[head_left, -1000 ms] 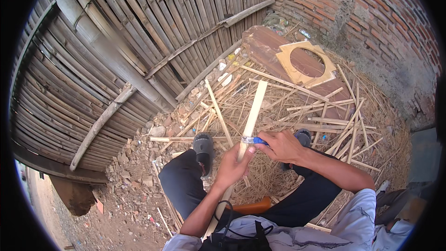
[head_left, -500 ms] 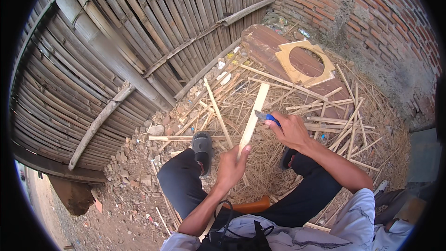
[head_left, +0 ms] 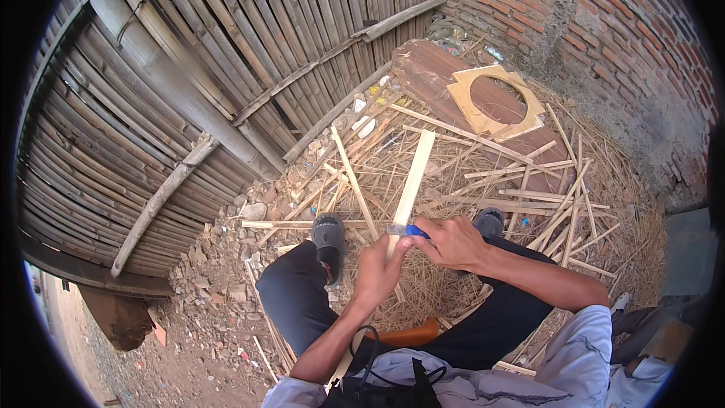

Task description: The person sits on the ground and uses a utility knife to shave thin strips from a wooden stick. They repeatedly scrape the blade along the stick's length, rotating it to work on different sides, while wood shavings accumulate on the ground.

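Note:
A flat pale bamboo strip points up and away from me, its lower part gripped in my left hand. My right hand is closed around the blue handle of a utility knife. The knife's blade lies across the strip, just above my left thumb. Both hands are close together between my knees. The strip's lower end is hidden behind my left hand and forearm.
Split bamboo sticks and straw-like shavings litter the ground. A board with a round hole lies on a brown panel. Beyond stand a bamboo fence and brick wall. An orange object is between my legs.
My right hand has drawn the knife down along the strip toward my left hand. The left hand and the strip have hardly moved. More of my right shoe now shows.

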`<act>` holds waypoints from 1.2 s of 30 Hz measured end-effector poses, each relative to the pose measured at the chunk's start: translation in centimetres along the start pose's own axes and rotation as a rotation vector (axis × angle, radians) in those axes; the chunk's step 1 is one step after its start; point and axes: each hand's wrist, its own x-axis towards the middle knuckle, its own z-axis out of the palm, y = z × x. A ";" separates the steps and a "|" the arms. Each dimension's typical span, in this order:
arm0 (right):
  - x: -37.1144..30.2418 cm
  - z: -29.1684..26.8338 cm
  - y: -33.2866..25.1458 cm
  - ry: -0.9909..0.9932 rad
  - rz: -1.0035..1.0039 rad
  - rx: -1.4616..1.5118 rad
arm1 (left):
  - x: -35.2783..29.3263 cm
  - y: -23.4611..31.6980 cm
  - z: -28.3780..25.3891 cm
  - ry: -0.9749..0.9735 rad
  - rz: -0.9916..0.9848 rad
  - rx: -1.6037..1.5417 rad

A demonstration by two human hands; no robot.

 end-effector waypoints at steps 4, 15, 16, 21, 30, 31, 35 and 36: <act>0.2 0.0 -0.3 0.036 -0.014 0.017 | 0.0 0.3 -0.3 -0.023 -0.066 -0.023; 0.1 -0.2 -0.5 0.051 0.009 -0.038 | 0.0 0.2 -0.2 -0.001 -0.030 -0.019; 0.1 -0.2 -0.5 0.060 0.005 -0.041 | 0.1 0.3 -0.2 -0.004 -0.038 -0.024; 0.4 -0.5 -0.6 0.110 -0.007 -0.067 | 0.2 0.5 -0.4 0.009 -0.017 -0.022; 2.1 -4.4 1.1 0.236 0.226 -0.131 | -0.5 -0.2 -0.6 -0.023 -0.030 0.071; 2.2 -5.6 2.6 0.295 0.265 -0.159 | -0.8 -0.4 -0.6 -0.049 -0.040 0.089; 1.3 -6.9 6.4 0.410 0.402 -0.164 | -1.1 -0.6 -0.3 -0.086 -0.052 0.030; 1.2 -6.8 6.7 0.406 0.397 -0.125 | -0.9 -0.6 -0.3 -0.094 -0.075 -0.019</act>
